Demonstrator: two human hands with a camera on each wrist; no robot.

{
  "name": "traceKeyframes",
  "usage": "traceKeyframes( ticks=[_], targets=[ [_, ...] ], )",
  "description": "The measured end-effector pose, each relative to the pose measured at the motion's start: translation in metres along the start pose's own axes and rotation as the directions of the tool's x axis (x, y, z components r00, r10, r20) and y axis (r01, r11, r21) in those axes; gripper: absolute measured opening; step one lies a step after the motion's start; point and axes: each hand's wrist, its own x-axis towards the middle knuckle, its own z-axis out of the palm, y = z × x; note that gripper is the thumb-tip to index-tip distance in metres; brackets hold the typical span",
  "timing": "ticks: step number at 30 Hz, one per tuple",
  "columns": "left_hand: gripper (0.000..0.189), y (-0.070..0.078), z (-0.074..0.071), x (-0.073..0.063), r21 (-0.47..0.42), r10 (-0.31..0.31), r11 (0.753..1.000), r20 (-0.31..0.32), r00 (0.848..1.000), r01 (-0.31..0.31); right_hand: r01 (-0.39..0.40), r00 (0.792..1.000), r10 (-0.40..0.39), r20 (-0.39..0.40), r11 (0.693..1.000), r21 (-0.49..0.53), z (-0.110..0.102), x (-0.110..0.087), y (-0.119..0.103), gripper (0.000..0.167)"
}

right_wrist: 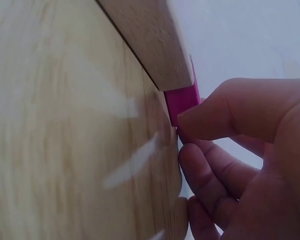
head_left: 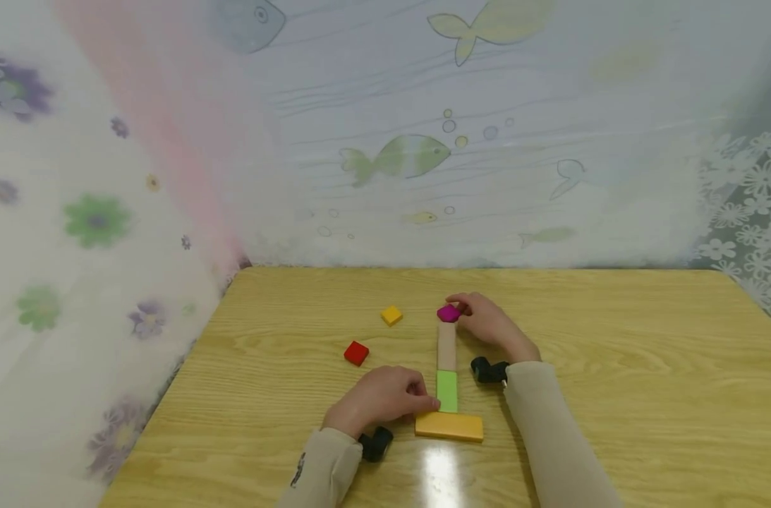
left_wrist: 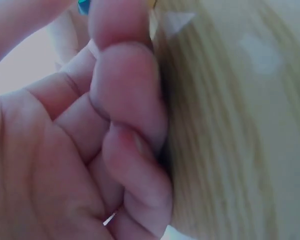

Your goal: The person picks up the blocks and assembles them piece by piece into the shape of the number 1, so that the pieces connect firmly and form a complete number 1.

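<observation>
On the table, my right hand (head_left: pixel 489 326) pinches a magenta block (head_left: pixel 448 313) with its thumb and fingers. In the right wrist view that magenta block (right_wrist: pixel 182 106) meets the end of a plain wooden block (right_wrist: pixel 152 40). Below the wooden block (head_left: pixel 446 346) lies a light green block (head_left: pixel 447 391), end to end with it. An orange block (head_left: pixel 449 427) lies crosswise at the green one's near end. My left hand (head_left: pixel 385 396) touches the green block's lower left corner with its fingertips, fingers loosely bent. Its wrist view mostly shows the palm and bent fingers (left_wrist: pixel 130 90).
A red square block (head_left: pixel 356 353) and a yellow square block (head_left: pixel 391 315) lie left of the row. The wood-patterned table (head_left: pixel 645 395) ends at a patterned cloth (head_left: pixel 385 233) behind it. Black wrist cameras (head_left: pixel 489 370) sit beside the row.
</observation>
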Motion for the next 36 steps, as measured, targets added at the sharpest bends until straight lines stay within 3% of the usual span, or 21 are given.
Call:
traceKeyframes(
  ticks=[13, 23, 26, 29, 33, 36],
  targets=[
    [0.025, -0.016, -0.003, 0.004, -0.193, -0.026, 0.981, -0.027, 0.999, 0.021, 0.003, 1.0, -0.003, -0.001, 0.998, 0.061, 0.0, 0.001, 0.001, 0.041],
    [0.027, -0.03, -0.015, -0.001, -0.388, 0.002, 0.922, 0.019, 1.0, 0.006, 0.013, 1.0, -0.013, 0.005, 0.999, 0.031, 0.0, 0.003, 0.003, 0.04],
    [0.029, -0.038, -0.023, -0.004, -0.372, -0.009, 0.928, -0.015, 1.0, 0.003, 0.015, 1.0, -0.015, 0.004, 0.999, 0.028, 0.001, 0.002, 0.003, 0.04],
    [0.032, -0.047, -0.032, -0.01, -0.278, -0.031, 0.96, -0.092, 0.995, 0.004, 0.013, 1.0, -0.013, 0.002, 1.0, 0.029, 0.001, 0.002, 0.003, 0.041],
    [0.032, -0.056, -0.043, -0.016, -0.145, -0.089, 0.988, -0.199, 0.976, 0.061, 0.014, 1.0, -0.014, 0.004, 1.0, 0.018, 0.0, 0.0, 0.002, 0.041],
    [0.028, -0.06, -0.047, -0.02, -0.134, -0.141, 0.985, -0.243, 0.96, 0.111, 0.014, 1.0, -0.014, 0.007, 1.0, 0.013, -0.001, -0.001, 0.002, 0.04]
  ],
)
